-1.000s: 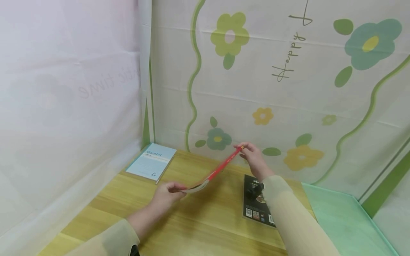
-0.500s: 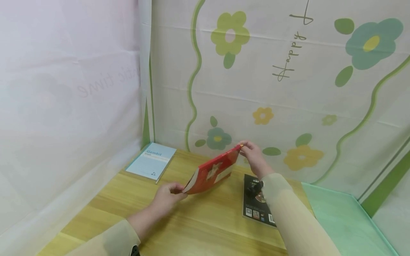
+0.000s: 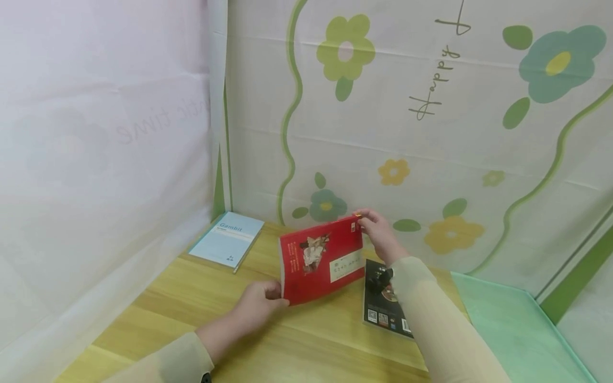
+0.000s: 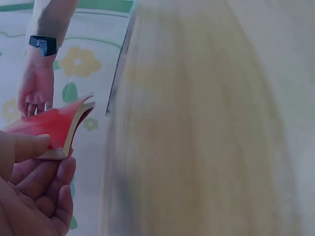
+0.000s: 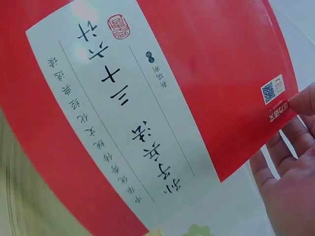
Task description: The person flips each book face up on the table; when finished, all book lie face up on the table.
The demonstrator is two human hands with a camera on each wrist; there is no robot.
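The thin red paperback book [image 3: 322, 259] with a white label panel stood tilted above the wooden desk [image 3: 297, 340], raised between both hands near the flowered backdrop. The left hand [image 3: 261, 306] pinched its lower near corner, thumb on top and fingers curled beneath, as the left wrist view also showed [image 4: 29, 167]. The right hand [image 3: 378, 231] pinched the far upper corner between thumb and fingertips; in the right wrist view the thumb [image 5: 302, 101] lay on the cover's edge beside a small printed code square. Each grip was therefore narrow and closed on the red book, with the cover [image 5: 147, 113] facing the person.

Judged from how things lay, the book was lifted clear of the desk and turned face-on, so picking it up looked done; setting it down anywhere was not yet done. A pale blue notebook [image 3: 226, 241] lay flat in the left back corner, well apart from the hands. A dark glossy booklet [image 3: 383, 308] lay flat just right of the red book, partly under the right sleeve [image 3: 431, 319]. A mint-green mat [image 3: 507, 324] lay on the right.
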